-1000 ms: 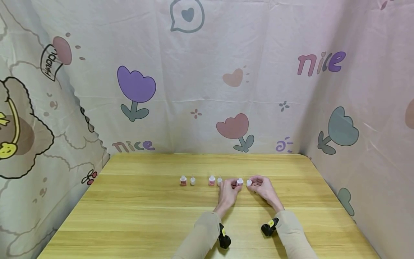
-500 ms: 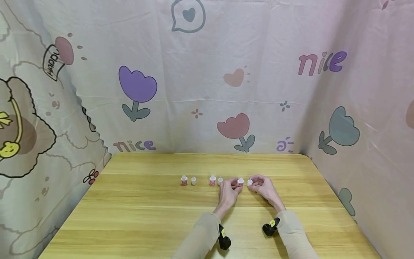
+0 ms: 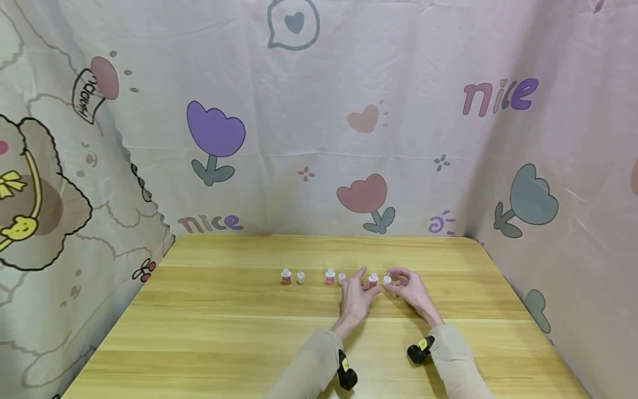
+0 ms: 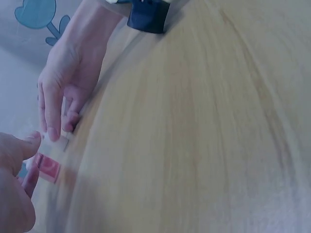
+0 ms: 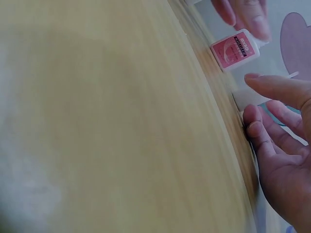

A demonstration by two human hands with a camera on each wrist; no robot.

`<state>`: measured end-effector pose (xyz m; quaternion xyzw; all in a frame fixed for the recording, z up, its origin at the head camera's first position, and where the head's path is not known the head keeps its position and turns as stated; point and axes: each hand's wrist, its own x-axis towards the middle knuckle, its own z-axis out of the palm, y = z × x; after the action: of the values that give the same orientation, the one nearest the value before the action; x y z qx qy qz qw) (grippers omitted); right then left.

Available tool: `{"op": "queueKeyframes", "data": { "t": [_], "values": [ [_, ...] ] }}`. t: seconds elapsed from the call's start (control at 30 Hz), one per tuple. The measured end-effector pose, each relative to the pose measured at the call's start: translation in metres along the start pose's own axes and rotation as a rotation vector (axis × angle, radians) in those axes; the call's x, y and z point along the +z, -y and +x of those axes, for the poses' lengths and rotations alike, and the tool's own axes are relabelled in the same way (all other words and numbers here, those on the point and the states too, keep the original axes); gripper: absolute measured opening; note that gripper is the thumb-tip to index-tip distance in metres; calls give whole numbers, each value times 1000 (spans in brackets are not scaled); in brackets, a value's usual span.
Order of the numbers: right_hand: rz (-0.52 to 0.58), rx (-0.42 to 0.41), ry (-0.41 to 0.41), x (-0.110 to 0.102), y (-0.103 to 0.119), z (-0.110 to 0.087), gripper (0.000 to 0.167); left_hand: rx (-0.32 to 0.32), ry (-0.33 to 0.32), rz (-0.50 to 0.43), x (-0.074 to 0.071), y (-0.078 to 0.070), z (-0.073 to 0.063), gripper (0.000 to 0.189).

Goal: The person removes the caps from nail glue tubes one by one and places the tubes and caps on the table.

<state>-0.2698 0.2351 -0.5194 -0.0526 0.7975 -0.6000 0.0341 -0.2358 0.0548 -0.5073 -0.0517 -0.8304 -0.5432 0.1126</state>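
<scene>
A small white bottle with a pink label [image 5: 235, 50] stands upright on the table, to the right of my left hand [image 3: 356, 299]. That hand's thumb and forefinger are spread beside the bottle, apart from it. Close to the bottle's right stands a white cap-like piece [image 5: 247, 99] with a thin stem on top. My right hand [image 3: 411, 289] has its thumb and fingertips right at this cap, with the thumb overlapping it in the right wrist view. The fingers look loosely bent, not squeezed together. In the left wrist view the bottle's label [image 4: 48, 167] shows beyond the left thumb.
Two more bottles, one in the middle [image 3: 330, 277] and one at the left [image 3: 286, 276], stand in the same row. Each has a white cap [image 3: 301, 277] on its right; the middle cap [image 3: 341, 278] sits close to my left hand. A patterned cloth [image 3: 299, 138] hangs behind the table [image 3: 209, 332].
My left hand has let go of the right-hand bottle and spread its fingers, drawing slightly away. The bottle stays standing. My right hand stays by the cap.
</scene>
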Motion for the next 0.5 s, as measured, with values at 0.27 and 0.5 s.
{"op": "queueKeyframes", "data": {
  "t": [0.27,0.5],
  "values": [
    [21,-38,14,-3,1,-2,63,95,-40,64,-5,-13,-3,76],
    [33,-56,4,-5,5,-5,66,133,-5,46,-18,-20,-1,82]
  ]
}}
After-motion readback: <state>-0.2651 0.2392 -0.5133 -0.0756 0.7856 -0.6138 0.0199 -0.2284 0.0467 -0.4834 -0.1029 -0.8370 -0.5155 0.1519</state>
